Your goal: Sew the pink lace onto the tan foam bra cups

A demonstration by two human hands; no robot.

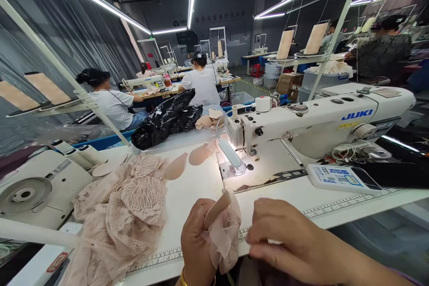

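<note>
At the table's (275, 196) near edge, the left hand (196, 246) pinches a beige pad (217, 209) and mesh piece (225, 237), the pad's long axis tilting up-right. The right hand (288, 241), fingers curled, touches the mesh. Beyond stands the sewing machine (318, 120).

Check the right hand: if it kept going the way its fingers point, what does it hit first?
The right hand points left, toward the left hand. First in line looks like the mesh piece with its pad held there, then the left hand itself. Depth is unclear; they may already touch.
</note>
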